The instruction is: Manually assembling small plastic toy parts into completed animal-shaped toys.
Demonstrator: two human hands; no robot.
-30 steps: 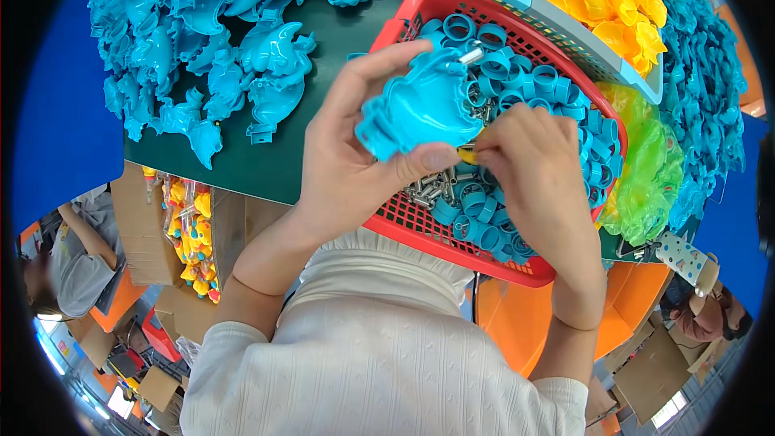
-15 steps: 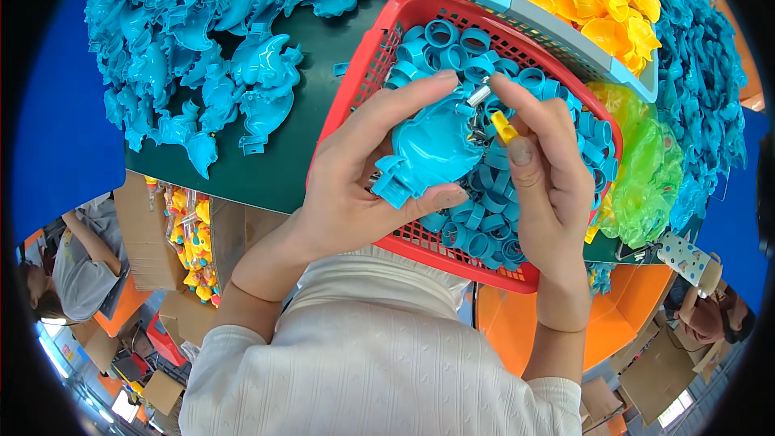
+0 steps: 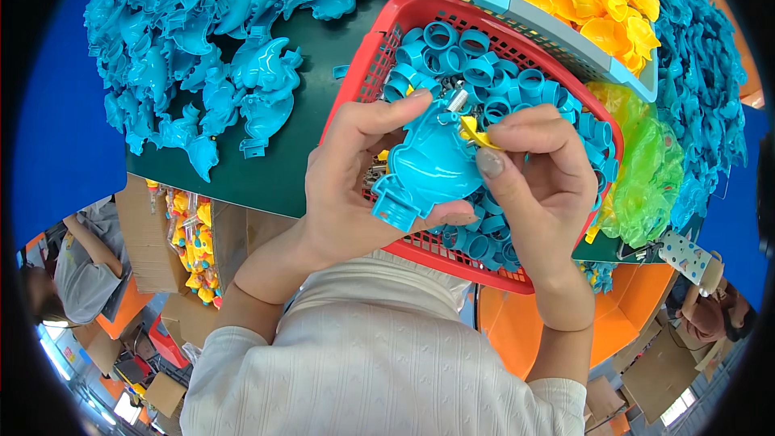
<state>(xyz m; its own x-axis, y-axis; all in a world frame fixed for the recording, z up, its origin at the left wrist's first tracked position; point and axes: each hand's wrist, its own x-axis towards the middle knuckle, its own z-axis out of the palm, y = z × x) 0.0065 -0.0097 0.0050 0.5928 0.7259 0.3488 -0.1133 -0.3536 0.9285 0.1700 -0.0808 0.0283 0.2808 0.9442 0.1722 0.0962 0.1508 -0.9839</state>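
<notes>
My left hand [image 3: 349, 169] is closed round a blue plastic shell half [image 3: 432, 153], its hollow turned toward me, over the red basket. A small silvery metal part [image 3: 457, 100] shows at the shell's upper edge. Between thumb and fingertips my right hand [image 3: 542, 169] pinches a small yellow plastic piece [image 3: 478, 134], which reaches the upper right edge of the shell. Whether the piece sits in the shell I cannot tell. Beneath both hands, the red basket [image 3: 373, 52] holds many blue plastic rings [image 3: 531, 81].
A heap of blue shells [image 3: 173, 40] covers the table's [image 3: 323, 48] left side. Behind the red basket stands a light-blue basket [image 3: 517, 12] of yellow shells. Green plastic bags [image 3: 646, 178] and another blue heap [image 3: 698, 73] lie at right. Two people sit at the far sides.
My right hand has brought the yellow piece left against the shell's edge, and the piece has turned. The shell has tilted and dropped slightly in my left hand.
</notes>
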